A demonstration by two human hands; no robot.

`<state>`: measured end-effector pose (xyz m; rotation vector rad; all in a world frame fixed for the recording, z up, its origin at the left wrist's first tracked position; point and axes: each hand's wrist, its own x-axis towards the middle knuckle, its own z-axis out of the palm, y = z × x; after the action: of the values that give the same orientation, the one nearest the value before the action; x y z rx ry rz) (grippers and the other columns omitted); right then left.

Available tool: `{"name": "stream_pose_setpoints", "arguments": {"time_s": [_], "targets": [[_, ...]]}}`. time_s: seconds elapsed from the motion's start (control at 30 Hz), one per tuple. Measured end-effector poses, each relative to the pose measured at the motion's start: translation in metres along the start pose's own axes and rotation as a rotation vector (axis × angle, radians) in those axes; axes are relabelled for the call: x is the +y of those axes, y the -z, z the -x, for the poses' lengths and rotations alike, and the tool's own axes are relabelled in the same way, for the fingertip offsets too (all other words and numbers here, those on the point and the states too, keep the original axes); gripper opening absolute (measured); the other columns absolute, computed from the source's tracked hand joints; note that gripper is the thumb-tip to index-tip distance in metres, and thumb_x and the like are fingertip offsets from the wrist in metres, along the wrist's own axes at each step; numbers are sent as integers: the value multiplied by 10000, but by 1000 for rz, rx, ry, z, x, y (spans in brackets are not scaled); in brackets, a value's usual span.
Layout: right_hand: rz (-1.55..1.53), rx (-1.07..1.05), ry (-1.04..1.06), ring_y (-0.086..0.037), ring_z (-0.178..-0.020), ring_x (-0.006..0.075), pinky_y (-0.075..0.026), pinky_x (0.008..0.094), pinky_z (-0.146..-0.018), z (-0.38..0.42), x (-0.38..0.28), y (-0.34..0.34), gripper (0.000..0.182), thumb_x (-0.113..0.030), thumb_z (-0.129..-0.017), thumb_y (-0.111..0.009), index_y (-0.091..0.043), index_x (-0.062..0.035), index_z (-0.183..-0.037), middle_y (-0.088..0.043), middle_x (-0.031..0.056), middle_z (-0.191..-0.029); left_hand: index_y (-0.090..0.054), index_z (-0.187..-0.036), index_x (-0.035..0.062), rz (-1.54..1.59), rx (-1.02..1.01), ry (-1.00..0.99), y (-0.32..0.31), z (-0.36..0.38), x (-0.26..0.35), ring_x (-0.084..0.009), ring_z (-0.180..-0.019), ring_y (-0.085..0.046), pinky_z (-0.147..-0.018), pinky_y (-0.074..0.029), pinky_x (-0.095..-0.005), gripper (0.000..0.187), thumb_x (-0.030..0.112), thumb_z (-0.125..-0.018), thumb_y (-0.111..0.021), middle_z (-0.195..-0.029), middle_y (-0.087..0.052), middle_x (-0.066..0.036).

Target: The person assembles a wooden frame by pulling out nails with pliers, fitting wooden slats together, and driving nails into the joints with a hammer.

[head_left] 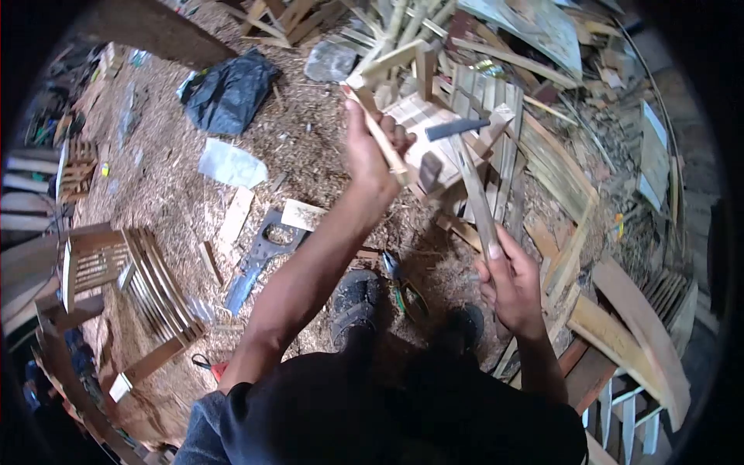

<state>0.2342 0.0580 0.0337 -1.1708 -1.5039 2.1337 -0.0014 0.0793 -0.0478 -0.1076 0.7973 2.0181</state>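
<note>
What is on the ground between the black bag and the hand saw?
In the head view, a pale sheet and a flat wood offcut lie on sawdust between the black bag and the hand saw.

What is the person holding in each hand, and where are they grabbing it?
The right hand grips a wooden-handled hammer near the handle's lower end. The left hand holds a small pale wooden slatted frame by one thin stick.

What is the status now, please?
Left hand holds small slatted wooden frame. Right hand holds hammer, head at frame. Nothing between.
</note>
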Motion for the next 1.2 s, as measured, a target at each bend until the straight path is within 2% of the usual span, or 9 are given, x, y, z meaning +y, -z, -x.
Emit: {"name": "stream_pose_setpoints", "arguments": {"time_s": [0.13, 0.23, 0.37, 0.5, 0.67, 0.73, 0.87, 1.1, 1.2], "targets": [[88, 31, 92, -353, -541, 16, -303, 172, -463, 6, 0, 0, 454, -163, -1013, -414, -324, -9, -1431, -439, -33, -695, -430, -1138, 58, 107, 22, -162, -20, 13, -5, -183, -788, -566, -750, -517, -373, 367, 398, -1007, -385, -895, -527, -91], [96, 186, 151, -367, -553, 21, -314, 174, -483, 5, 2, -2, 461, -170, -1010, -423, -328, 0, -1428, -444, -29, -696, -394, -1188, 23, 64, -156, -190, -21, 18, -3, -296, -1024, -602, -891, -524, -433, 440, 421, -1001, -382, -1105, -554, -184], [109, 288, 265, -373, -564, 20, -322, 176, -496, 1, 14, 0, 454, -145, -998, -430, -344, -8, -1422, -451, -35, -715, -422, -1198, 43, -84, 15, -60, -23, 36, 2, -238, -915, -633, -826, -539, -385, 395, 382, -996, -433, -972, -593, -138], [110, 345, 302, -385, -577, 12, -331, 176, -517, -3, 21, 0, 439, -120, -976, -452, -391, -9, -1396, -472, -42, -736, -456, -1112, 71, -110, -238, -207, -21, 52, -4, -199, -854, -632, -780, -539, -350, 276, 322, -997, -461, -908, -601, -88], [496, 408, 367, -583, -1079, 310, -446, 376, -919, -40, 68, 18, 471, -129, -922, -505, -412, 80, -1334, -584, 252, -1144, -416, -1124, 72, -438, -276, -358, -4, 27, -15, -188, -838, -619, -763, -521, -334, 234, 255, -993, -479, -930, -596, -93], [661, 422, 576, -574, -1039, 352, -448, 386, -889, -57, 80, 20, 481, -103, -920, -490, -381, 85, -1349, -553, 256, -1140, -415, -1141, 47, -567, -271, -347, 1, 9, -13, -193, -932, -589, -840, -489, -342, 311, 319, -996, -459, -1018, -577, -125], [903, 430, 427, -531, -939, 401, -437, 444, -824, -83, 113, 22, 558, -29, -866, -506, -319, 74, -1382, -497, 246, -1051, -499, -1060, 70, -574, -266, -188, -16, -20, 0, -131, -909, -584, -751, -471, -277, 362, 421, -976, -472, -1017, -604, -79], [966, 440, 409, -521, -974, 413, -438, 475, -840, -92, 142, 24, 570, -44, -859, -514, -319, 61, -1383, -476, 253, -1085, -554, -1069, 45, -510, -368, -54, -18, -31, -30, -111, -832, -601, -686, -482, -242, 278, 304, -984, -497, -889, -648, -58], [1310, 558, 647, -542, -992, 395, -458, 481, -821, -77, 118, 5, 484, -85, -861, -531, -396, 57, -1304, -485, 265, -1081, -564, -1092, 26, -517, -352, -55, -20, -32, -22, -97, -805, -615, -654, -498, -215, 276, 271, -988, -493, -883, -650, -51]]}}
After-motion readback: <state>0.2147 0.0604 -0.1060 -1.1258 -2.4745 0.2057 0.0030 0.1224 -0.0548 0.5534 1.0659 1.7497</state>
